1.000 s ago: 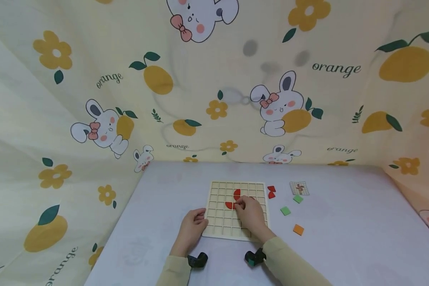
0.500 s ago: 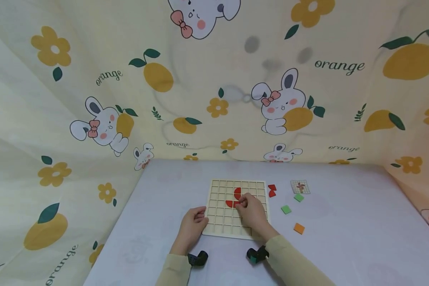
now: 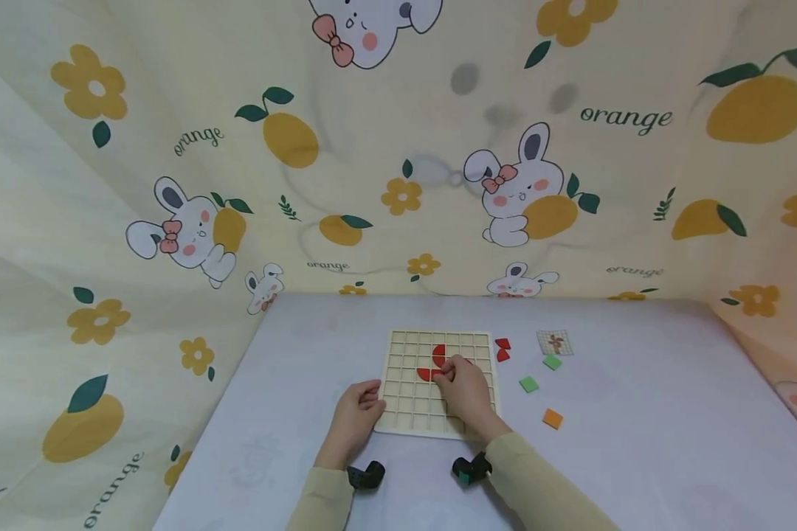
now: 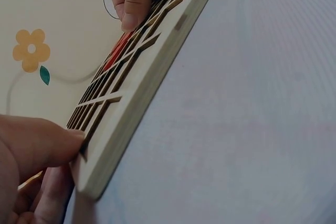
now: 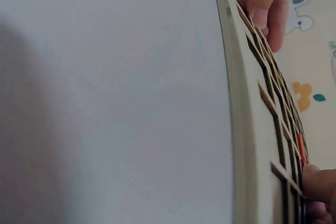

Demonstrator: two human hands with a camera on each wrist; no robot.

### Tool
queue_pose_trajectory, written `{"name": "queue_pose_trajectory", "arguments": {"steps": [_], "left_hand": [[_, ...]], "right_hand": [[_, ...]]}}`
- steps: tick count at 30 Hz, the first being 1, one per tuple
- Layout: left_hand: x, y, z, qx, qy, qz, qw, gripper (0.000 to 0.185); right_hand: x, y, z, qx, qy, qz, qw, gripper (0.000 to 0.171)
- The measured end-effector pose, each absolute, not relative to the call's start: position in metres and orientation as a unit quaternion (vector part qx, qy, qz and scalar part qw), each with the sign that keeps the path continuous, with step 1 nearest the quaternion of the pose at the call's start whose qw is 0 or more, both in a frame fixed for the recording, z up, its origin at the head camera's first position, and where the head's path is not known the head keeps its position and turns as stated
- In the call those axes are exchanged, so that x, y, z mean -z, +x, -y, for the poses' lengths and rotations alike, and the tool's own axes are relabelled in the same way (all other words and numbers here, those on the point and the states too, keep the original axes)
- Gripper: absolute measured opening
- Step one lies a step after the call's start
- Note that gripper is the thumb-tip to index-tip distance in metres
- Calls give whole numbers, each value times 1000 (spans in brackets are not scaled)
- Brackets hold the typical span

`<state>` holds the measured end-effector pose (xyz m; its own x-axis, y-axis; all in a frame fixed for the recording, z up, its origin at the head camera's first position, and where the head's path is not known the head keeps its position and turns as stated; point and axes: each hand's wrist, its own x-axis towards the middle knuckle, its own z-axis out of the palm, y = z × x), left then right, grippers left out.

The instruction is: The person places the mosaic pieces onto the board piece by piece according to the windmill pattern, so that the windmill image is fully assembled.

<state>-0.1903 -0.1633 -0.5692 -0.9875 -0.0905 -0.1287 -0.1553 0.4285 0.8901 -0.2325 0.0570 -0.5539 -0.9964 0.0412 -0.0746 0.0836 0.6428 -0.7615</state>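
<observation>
right hand (image 3: 463,385) fingertips pinch red curved tile (image 3: 432,374) at mid pale wooden grid board (image 3: 398,413) | left hand (image 3: 357,413) grips board's near-left edge | spare red tiles (image 3: 502,349) just right of board

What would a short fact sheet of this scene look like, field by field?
Surface: pale table
Board: wooden grid board, flat on the table
On board: red pieces in middle cells
Left hand: grips the board's left edge
Right hand: fingertips on a red piece in the grid
Loose beside board: red pieces, two green squares, orange square, small picture card
Backdrop: cloth with rabbits and oranges
</observation>
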Motion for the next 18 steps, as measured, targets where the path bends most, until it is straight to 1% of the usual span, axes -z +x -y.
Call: {"name": "queue_pose_trajectory", "arguments": {"steps": [8,14,18], "left_hand": [[568,-191,165,-533,-74,-842,38,44],[565,-190,164,-534,-72,-841,39,44],[564,-189,163,-533,-73,-842,38,44]], "right_hand": [[541,-232,-68,429,2,-902,53,18],[532,-233,-93,421,-20,-906,36,20],[530,-238,-116,407,-20,-913,34,28]]}}
